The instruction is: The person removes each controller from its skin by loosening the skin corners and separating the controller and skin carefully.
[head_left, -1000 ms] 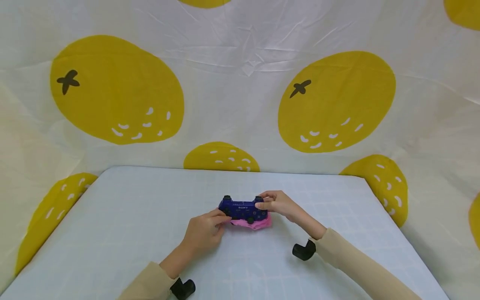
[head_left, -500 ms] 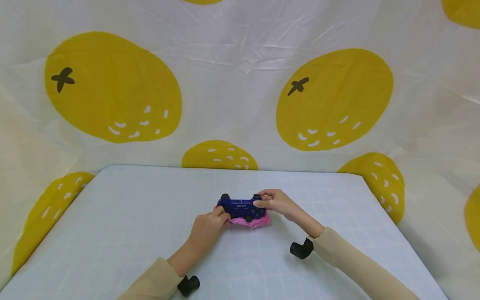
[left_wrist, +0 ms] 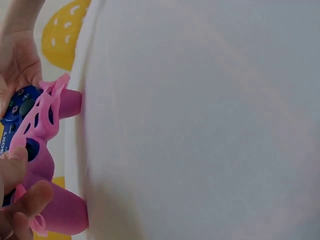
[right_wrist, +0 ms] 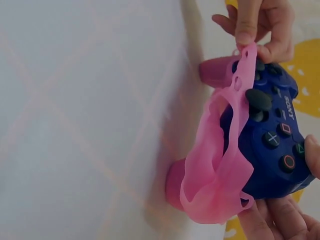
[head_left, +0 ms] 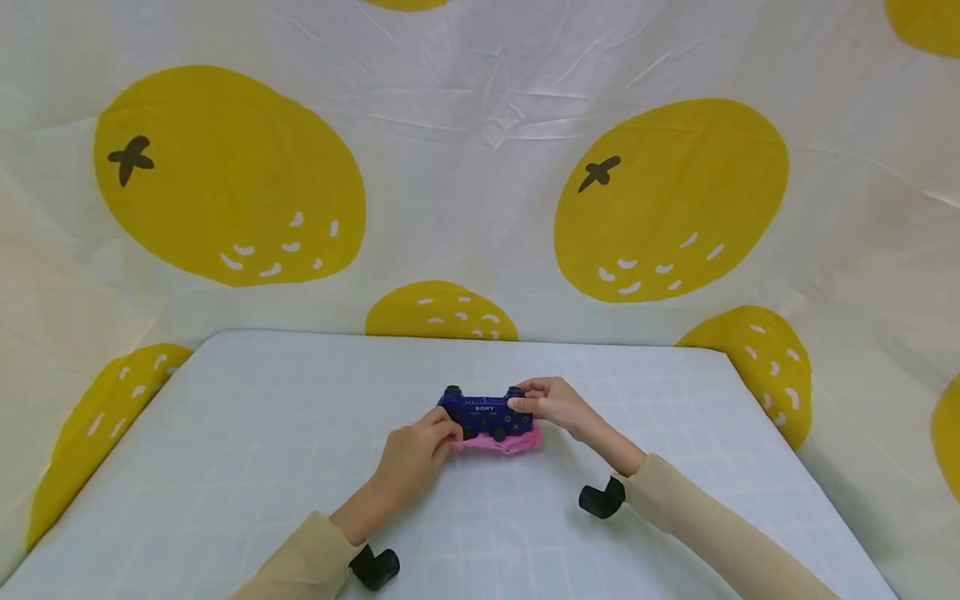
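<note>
A dark blue Sony game controller (head_left: 483, 414) stands over the middle of the table, its button face toward me. Around its lower part sits a pink, stretchy controller cover (right_wrist: 212, 165); its grip ends meet the tabletop, and its right side bunches loosely below the buttons in the right wrist view. My left hand (head_left: 416, 454), at the left end, pinches the cover's edge between thumb and fingers beside a thumbstick. My right hand (head_left: 558, 408) grips the controller's right end, thumb on the face by the buttons and fingers behind.
A pale checked cloth covers the table (head_left: 300, 400). Behind and around it hangs a white sheet (head_left: 457, 192) printed with large yellow fruit. A black wrist device (head_left: 602, 498) sits at the right cuff, another black wrist device (head_left: 375, 568) at the left.
My left hand has shifted its fingers along the cover's edge, rising at the controller's left end and then easing back slightly. The controller and my right hand have stayed nearly in place.
</note>
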Demonstrator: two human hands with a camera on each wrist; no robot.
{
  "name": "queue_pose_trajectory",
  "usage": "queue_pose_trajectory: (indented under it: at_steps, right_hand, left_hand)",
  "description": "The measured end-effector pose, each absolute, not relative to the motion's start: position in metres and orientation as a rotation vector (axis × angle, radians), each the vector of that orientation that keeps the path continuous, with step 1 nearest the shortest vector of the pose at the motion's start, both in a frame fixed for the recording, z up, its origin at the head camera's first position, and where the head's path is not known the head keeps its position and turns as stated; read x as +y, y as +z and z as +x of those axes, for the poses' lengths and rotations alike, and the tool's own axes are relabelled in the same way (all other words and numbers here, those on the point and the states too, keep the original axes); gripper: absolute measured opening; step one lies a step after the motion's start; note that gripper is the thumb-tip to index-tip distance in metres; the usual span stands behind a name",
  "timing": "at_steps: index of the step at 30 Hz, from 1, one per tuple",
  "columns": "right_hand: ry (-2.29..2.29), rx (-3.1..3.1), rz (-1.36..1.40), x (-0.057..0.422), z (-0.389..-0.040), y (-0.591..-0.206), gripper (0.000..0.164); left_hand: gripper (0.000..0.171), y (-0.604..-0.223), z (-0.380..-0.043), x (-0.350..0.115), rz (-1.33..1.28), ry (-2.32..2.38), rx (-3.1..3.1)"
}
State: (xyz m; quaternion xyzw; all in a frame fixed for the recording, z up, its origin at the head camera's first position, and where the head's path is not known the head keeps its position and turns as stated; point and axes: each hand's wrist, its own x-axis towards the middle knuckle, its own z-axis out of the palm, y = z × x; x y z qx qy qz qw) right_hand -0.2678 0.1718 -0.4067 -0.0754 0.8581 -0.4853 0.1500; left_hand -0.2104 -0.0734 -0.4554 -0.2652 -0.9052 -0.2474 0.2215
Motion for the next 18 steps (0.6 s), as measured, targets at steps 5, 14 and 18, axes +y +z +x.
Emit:
queue_pose_trajectory:
  at_steps: [5, 14, 18]
  right_hand:
    - [-1.390, 2.478, -0.231, 0.173, -0.268, -0.408, 0.055]
    - [-1.397, 2.472, -0.240, 0.173, -0.262, -0.407, 0.054]
    - [-1.375, 2.497, -0.233, 0.174, -0.259, -0.406, 0.054]
  left_hand:
    - [0.004, -0.459, -0.211, -0.077, -0.787, -0.653, -2.435]
    - [0.005, -0.453, -0.202, -0.072, -0.670, -0.611, -2.475]
    - [0.005, -0.452, -0.195, -0.070, -0.560, -0.753, -2.562]
